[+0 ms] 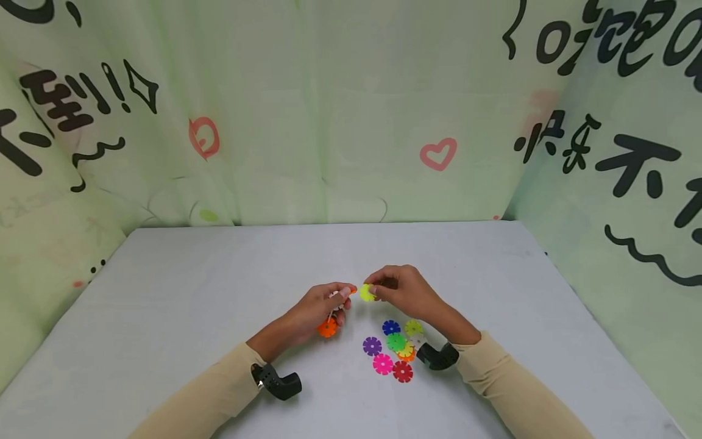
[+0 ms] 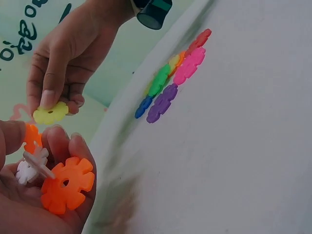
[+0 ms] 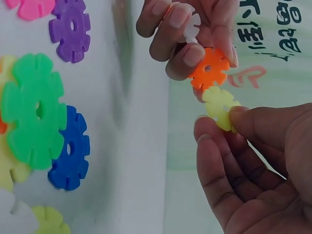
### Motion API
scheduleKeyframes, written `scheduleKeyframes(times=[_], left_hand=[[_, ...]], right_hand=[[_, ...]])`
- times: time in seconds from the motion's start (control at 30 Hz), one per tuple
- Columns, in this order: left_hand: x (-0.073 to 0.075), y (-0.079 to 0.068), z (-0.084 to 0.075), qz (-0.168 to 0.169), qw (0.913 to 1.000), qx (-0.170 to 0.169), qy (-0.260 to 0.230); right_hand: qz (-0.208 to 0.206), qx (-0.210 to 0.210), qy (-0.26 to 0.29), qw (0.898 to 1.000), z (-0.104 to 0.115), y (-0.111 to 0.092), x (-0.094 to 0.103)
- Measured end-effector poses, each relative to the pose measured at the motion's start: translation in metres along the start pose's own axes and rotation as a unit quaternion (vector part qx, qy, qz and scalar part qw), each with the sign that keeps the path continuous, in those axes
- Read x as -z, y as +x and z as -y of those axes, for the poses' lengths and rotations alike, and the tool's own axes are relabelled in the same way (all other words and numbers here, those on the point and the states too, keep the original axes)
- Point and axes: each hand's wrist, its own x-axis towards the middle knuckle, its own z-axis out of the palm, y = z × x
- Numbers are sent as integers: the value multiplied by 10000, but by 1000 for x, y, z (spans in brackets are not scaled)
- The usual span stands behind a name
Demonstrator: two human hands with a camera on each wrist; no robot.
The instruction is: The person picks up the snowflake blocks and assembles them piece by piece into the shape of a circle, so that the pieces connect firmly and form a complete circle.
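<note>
In the head view my left hand (image 1: 314,309) grips a small chain of flower-shaped interlocking discs above the table. The left wrist view shows its large orange disc (image 2: 78,180), white discs (image 2: 27,170) in the middle and a second orange disc (image 2: 32,136) by the thumb. My right hand (image 1: 408,292) pinches a yellow disc (image 1: 366,292) between thumb and fingers. In the right wrist view the yellow disc's edge is right at the rim of the second orange disc (image 3: 209,70). Part of the chain is hidden behind my left fingers.
On the white table (image 1: 219,262), below my right hand, lies a loose cluster of discs: purple (image 1: 372,346), pink (image 1: 382,364), red (image 1: 403,371), green (image 1: 395,342), blue (image 1: 391,327) and others, some overlapping. A printed curtain (image 1: 329,122) surrounds the table's back and sides.
</note>
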Motion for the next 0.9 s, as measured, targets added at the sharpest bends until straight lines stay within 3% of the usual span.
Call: scheduleKeyframes(times=[0.17, 0.53, 0.77, 0.9], left_hand=[[0, -1, 0, 13, 9999, -108, 44], [0, -1, -1, 213, 9986, -223, 426], [-5, 0, -1, 455, 9964, -491, 524], [-6, -2, -3, 362, 9972, -458, 470]], right_hand=[[-138, 21, 144, 9998, 0, 3, -2], [-4, -15, 179, 9998, 2, 5, -5], [-24, 450, -50, 9990, 6, 7, -6], [-59, 495, -127, 9987, 11, 8, -5]])
